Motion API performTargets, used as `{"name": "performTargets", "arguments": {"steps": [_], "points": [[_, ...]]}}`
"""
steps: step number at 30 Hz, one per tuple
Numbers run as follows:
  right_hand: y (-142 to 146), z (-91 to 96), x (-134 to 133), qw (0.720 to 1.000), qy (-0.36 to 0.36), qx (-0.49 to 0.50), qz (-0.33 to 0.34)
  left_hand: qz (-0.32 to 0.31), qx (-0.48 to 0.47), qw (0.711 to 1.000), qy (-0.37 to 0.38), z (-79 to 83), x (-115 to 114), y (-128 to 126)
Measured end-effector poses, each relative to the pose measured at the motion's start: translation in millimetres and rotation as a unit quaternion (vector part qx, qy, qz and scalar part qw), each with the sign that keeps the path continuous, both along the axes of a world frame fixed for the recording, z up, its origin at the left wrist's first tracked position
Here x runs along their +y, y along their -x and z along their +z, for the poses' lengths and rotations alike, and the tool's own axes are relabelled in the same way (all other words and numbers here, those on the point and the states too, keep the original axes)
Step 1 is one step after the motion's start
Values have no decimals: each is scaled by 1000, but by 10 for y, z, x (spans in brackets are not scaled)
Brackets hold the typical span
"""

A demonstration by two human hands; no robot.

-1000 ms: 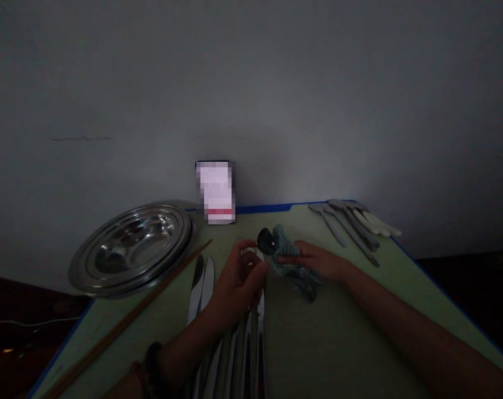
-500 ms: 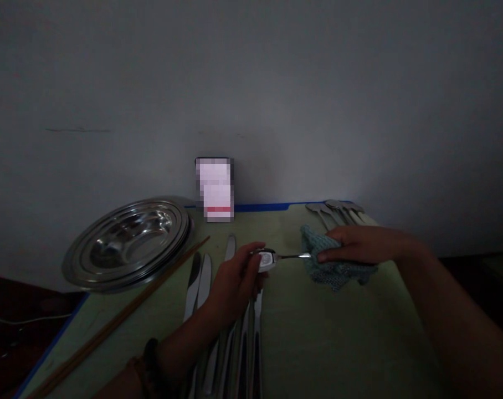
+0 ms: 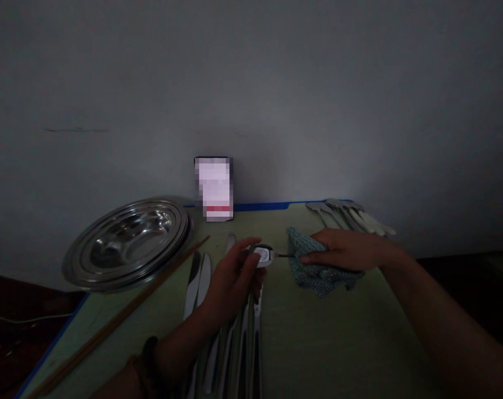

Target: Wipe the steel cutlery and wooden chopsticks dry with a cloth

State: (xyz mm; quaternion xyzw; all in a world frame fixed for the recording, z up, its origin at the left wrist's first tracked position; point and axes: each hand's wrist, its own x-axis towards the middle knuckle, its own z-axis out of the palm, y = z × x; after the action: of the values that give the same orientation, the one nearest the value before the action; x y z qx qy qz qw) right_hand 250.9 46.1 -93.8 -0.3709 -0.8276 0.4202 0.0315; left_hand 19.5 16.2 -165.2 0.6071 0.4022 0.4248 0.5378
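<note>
Two hands busy: your left hand (image 3: 230, 277) grips spoon (image 3: 263, 256) bowl, right hand (image 3: 345, 250) pinches cloth (image 3: 313, 271) round its handle.

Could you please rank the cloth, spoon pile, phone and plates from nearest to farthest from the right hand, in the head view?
1. Cloth: gripped in the right hand.
2. Spoon pile: just behind the hand, far right.
3. Phone: against the wall, centre.
4. Plates: far left.

Spoon (image 3: 263, 256) handle mostly under cloth (image 3: 318, 274); knives (image 3: 251, 332) off btm edge
</note>
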Motion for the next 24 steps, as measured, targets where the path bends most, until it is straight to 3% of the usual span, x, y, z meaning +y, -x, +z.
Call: {"name": "performTargets", "arguments": {"steps": [4,9,19,24], "points": [[20,-84,36,998,38,42,-18,32,-33,999,9,59,-7,-15],[-10,-123,51,995,92,40,-19,7,-17,1000,17,75,-22,-13],[189,-196,7,999,15,52,2,-24,22,999,13,36,-10,14],[277,-264,5,992,32,103,-72,-22,-2,1000,-5,2,-7,6]]}}
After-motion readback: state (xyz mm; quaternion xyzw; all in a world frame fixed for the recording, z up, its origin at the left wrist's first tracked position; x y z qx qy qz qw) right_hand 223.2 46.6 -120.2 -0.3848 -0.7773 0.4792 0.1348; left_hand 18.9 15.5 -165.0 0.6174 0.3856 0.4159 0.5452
